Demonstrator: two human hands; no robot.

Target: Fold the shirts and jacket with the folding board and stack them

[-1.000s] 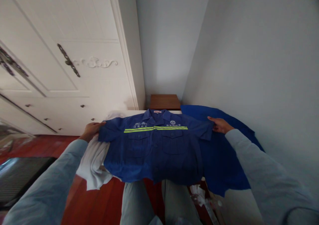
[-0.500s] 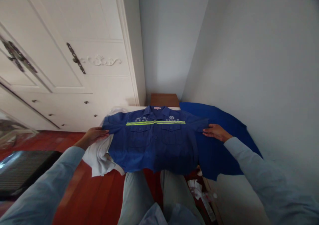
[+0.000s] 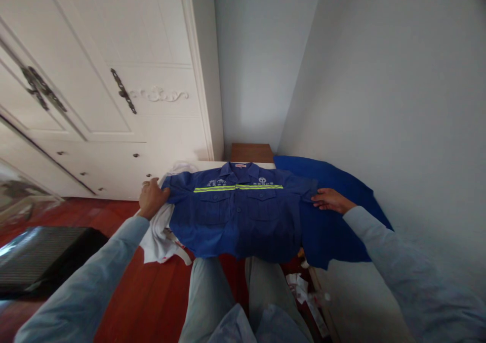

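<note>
A dark blue short-sleeved work shirt (image 3: pixel 239 221) lies spread out with its front up and collar away from me. Across its chest runs a yellow-green reflective stripe, with white printing above two flap pockets. At the end of the left-side sleeve, my left hand (image 3: pixel 153 197) has its fingers closed about the cuff. My right hand (image 3: pixel 332 201) pinches the opposite cuff between thumb and fingers. Brighter blue cloth (image 3: pixel 334 237) lies under the shirt's right side. White cloth (image 3: pixel 159 237) hangs down beneath the left sleeve.
A white wardrobe (image 3: pixel 159 39) with dark handles stands at the left. Behind the shirt is a brown wooden box-like piece (image 3: pixel 252 153) in the wall corner. A black ribbed object (image 3: pixel 49 257) rests at lower left, above the red wood floor (image 3: pixel 125 292). Crumpled white paper (image 3: pixel 298 286) lies near my legs.
My left hand has moved up and slightly right, turning from a flat reach beneath the cuff to a grip around the sleeve end. My right hand stays at its cuff.
</note>
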